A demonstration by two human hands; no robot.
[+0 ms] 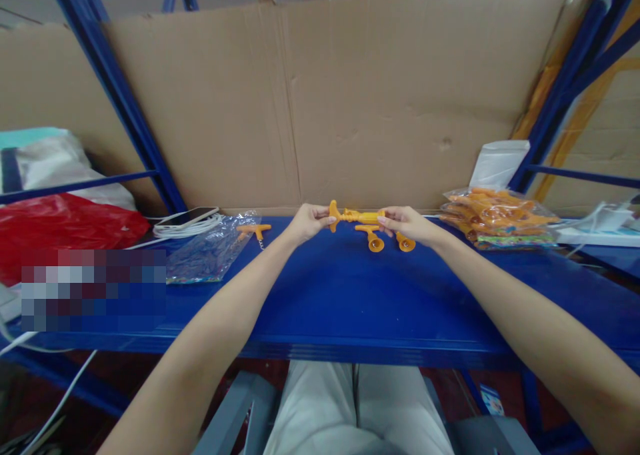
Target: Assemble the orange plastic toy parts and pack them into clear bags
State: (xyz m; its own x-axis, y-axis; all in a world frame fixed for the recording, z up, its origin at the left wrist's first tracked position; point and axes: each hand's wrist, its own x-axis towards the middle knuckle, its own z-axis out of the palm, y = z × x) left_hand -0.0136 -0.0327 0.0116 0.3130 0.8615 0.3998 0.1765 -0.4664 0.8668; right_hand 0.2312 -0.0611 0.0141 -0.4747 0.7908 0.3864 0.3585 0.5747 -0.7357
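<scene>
Pale trousers (350, 408) at 6 o'clock, lap tucked under the front lip of the blue shelf (350, 301). Both arms reach out to 12 o'clock, where the orange plastic piece (357, 216) is held just above the shelf, close to the cardboard back wall (350, 108). Left hand (310, 221) pinches its flanged end and right hand (407, 223) pinches the other end, fingers closed on it both sides. Two orange cup-ended bits (376, 243) sit right below; can't tell if they're attached or loose.

My take: line both pinches up with the long axis, so any push or twist goes straight and nothing bends.

Room-wise, bare shelf runs wide toward 6 o'clock, so pulling back looks safe. At 9 o'clock an orange T-piece (255, 229) and a clear bag (210, 255) lie near; at 3 o'clock there's a bag of orange parts (495, 215). Cardboard at 12 is tight, so little room forward.
</scene>
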